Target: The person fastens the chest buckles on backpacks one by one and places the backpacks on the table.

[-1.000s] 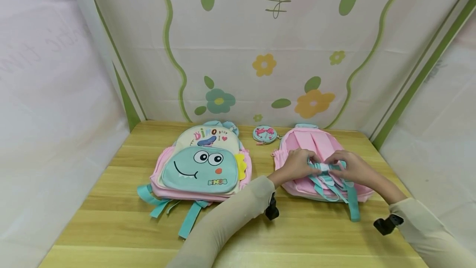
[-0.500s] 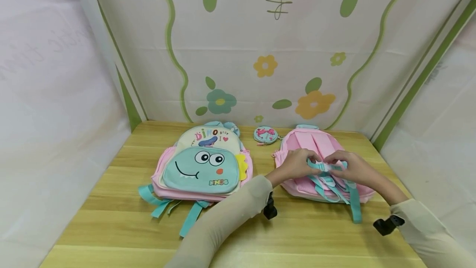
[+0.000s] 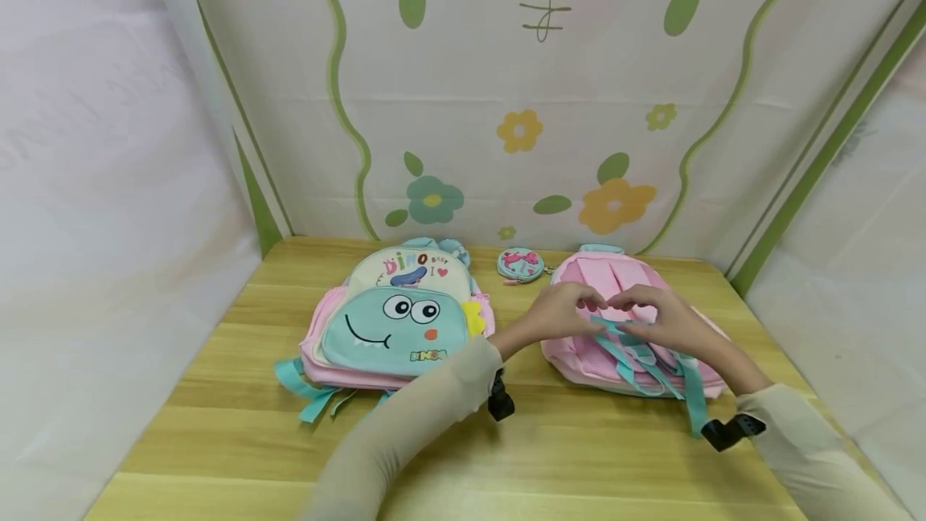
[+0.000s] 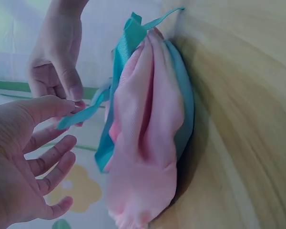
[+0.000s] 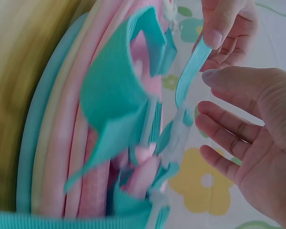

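Note:
A pink backpack [image 3: 579,360] lies with its back side up at the right, teal straps [image 3: 640,364] across it. My left hand [image 3: 560,313] is above it and pinches the end of a narrow teal strap [image 4: 86,113] between thumb and index finger; its other fingers spread loosely. Close by, my right hand [image 3: 669,318] has loosely bent fingers, and its thumb tip is just beside that strap in the right wrist view. A whitish plastic buckle [image 5: 175,140] sits lower on the strap, near the right fingers. A wide teal strap [image 5: 109,90] loops up blurred beside it.
A second backpack [image 3: 394,332] with a dinosaur face lies front up at the left. Between the bags, at the back, is a round coin purse [image 3: 521,264] with a clip. Wooden tabletop [image 3: 506,457] shows in front; a flowered cloth wall [image 3: 463,103] stands behind.
Both hands held the white buckle and strap over the pink backpack earlier. They have since shifted slightly up and left, and the right fingers have come off the buckle.

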The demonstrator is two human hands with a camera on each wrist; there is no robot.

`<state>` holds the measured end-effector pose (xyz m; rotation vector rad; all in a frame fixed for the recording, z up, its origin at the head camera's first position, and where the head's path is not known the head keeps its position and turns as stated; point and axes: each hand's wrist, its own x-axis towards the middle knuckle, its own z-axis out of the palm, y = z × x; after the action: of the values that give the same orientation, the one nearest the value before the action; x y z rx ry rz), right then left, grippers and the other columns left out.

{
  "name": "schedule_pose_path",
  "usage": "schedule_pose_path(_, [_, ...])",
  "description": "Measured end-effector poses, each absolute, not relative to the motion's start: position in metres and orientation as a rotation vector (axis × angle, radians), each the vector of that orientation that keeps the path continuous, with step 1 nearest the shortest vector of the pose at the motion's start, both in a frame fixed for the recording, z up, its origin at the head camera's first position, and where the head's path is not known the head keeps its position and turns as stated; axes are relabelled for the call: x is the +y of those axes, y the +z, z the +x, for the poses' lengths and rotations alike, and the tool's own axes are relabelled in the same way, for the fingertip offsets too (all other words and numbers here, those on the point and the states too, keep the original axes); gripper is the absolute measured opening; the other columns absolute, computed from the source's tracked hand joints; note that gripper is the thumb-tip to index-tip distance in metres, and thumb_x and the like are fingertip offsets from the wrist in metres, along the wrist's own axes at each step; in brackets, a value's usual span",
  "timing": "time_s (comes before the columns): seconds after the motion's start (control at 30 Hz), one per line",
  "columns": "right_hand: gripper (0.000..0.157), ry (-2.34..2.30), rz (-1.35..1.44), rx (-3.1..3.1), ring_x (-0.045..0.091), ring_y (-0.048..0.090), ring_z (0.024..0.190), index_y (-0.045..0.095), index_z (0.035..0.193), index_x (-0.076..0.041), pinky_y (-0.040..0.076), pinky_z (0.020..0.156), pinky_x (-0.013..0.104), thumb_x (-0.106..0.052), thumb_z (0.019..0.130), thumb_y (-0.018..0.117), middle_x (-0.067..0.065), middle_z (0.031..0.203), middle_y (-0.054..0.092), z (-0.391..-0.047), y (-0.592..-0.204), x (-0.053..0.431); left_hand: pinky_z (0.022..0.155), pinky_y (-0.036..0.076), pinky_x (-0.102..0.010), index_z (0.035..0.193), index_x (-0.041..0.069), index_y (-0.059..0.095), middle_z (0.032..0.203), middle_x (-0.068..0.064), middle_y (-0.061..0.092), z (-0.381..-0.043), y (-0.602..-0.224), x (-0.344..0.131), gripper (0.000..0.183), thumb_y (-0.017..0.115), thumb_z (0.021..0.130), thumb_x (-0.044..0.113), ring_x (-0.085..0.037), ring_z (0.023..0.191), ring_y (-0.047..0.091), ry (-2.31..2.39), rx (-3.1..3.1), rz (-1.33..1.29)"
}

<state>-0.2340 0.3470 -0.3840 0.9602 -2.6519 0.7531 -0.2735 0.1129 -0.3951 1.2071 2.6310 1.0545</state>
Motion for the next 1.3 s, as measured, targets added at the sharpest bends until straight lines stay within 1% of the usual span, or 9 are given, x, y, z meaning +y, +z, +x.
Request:
schedule_pose_path(0.17, [0.032,0.852,0.949,-2.654,0.016,0.066,0.098,0.073,0.116,-0.01,0.054,0.086,0.023,-0.004,0.085,0.08,0.0,0.109,0.074,-0.24,-0.387,0.333,0.088,0.049,-0.017,0.118,0.015,0.073,0.116,-0.001,0.074,-0.275,-0.385,0.085,0.03,0.077,0.091,0.028,-0.017,0.112,0.066,1.012,2.637,1.209])
schedule_pose_path(0.23, [0.031,0.874,0.946,-2.654,0.017,0.066,0.098,0.073,0.115,-0.012,0.054,0.087,0.022,-0.006,0.086,0.08,0.0,0.108,0.075,-0.242,-0.388,0.326,0.09,0.05,-0.02,0.119,0.014,0.073,0.117,-0.001,0.074,-0.276,-0.382,0.072,0.031,0.076,0.092,0.028,-0.018,0.113,0.066,0.99,2.644,1.201])
schedule_pose_path(0.37, [0.029,0.916,0.961,-2.645,0.022,0.067,0.1,0.074,0.115,-0.011,0.055,0.091,0.029,-0.007,0.088,0.079,0.004,0.108,0.075,-0.246,-0.391,0.314,0.091,0.052,-0.024,0.121,0.012,0.072,0.118,-0.004,0.073,-0.279,-0.38,0.049,0.033,0.075,0.092,0.028,-0.017,0.111,0.065,0.952,2.664,1.165])
schedule_pose_path(0.5, [0.027,0.948,0.983,-2.638,0.024,0.067,0.1,0.073,0.116,-0.006,0.055,0.091,0.03,-0.006,0.089,0.077,0.01,0.11,0.075,-0.25,-0.393,0.302,0.094,0.052,-0.028,0.122,0.012,0.072,0.117,-0.003,0.072,-0.283,-0.379,0.024,0.034,0.076,0.092,0.026,-0.015,0.109,0.064,0.897,2.708,1.138])
schedule_pose_path(0.73, [0.026,1.092,0.988,-2.678,0.025,0.068,0.102,0.073,0.118,-0.004,0.055,0.093,0.047,-0.011,0.094,0.074,0.012,0.112,0.075,-0.256,-0.392,0.272,0.096,0.053,-0.039,0.123,0.014,0.071,0.118,-0.002,0.072,-0.289,-0.367,-0.025,0.036,0.078,0.091,0.029,-0.021,0.113,0.065,0.825,2.781,1.071])
schedule_pose_path(0.83, [0.025,1.108,0.987,-2.689,0.028,0.069,0.103,0.073,0.118,-0.004,0.055,0.093,0.05,-0.011,0.094,0.073,0.012,0.111,0.075,-0.259,-0.395,0.259,0.097,0.052,-0.042,0.124,0.013,0.07,0.119,-0.005,0.071,-0.292,-0.366,-0.044,0.037,0.077,0.092,0.028,-0.025,0.115,0.064,0.837,2.781,1.043])
schedule_pose_path(0.97, [0.028,1.118,1.023,-2.692,0.034,0.069,0.102,0.071,0.12,-0.001,0.054,0.094,0.054,-0.009,0.094,0.073,0.011,0.112,0.075,-0.261,-0.4,0.245,0.1,0.052,-0.044,0.127,0.007,0.068,0.123,-0.013,0.069,-0.293,-0.367,-0.068,0.041,0.076,0.092,0.025,-0.031,0.118,0.062,0.832,2.768,1.037])
schedule_pose_path(1.03, [0.031,1.124,1.037,-2.705,0.033,0.069,0.104,0.07,0.123,0.0,0.054,0.095,0.055,-0.01,0.094,0.073,0.012,0.115,0.075,-0.261,-0.401,0.237,0.101,0.051,-0.045,0.129,0.005,0.066,0.126,-0.016,0.067,-0.292,-0.369,-0.081,0.044,0.077,0.092,0.026,-0.032,0.119,0.061,0.823,2.759,1.017])
schedule_pose_path(1.3, [0.049,1.131,1.03,-2.827,0.032,0.065,0.12,0.06,0.139,-0.003,0.051,0.103,0.053,-0.025,0.097,0.072,0.014,0.133,0.067,-0.259,-0.41,0.21,0.107,0.048,-0.052,0.136,0.003,0.062,0.135,-0.019,0.063,-0.284,-0.377,-0.128,0.054,0.078,0.09,0.026,-0.037,0.128,0.057,0.818,2.732,0.898])
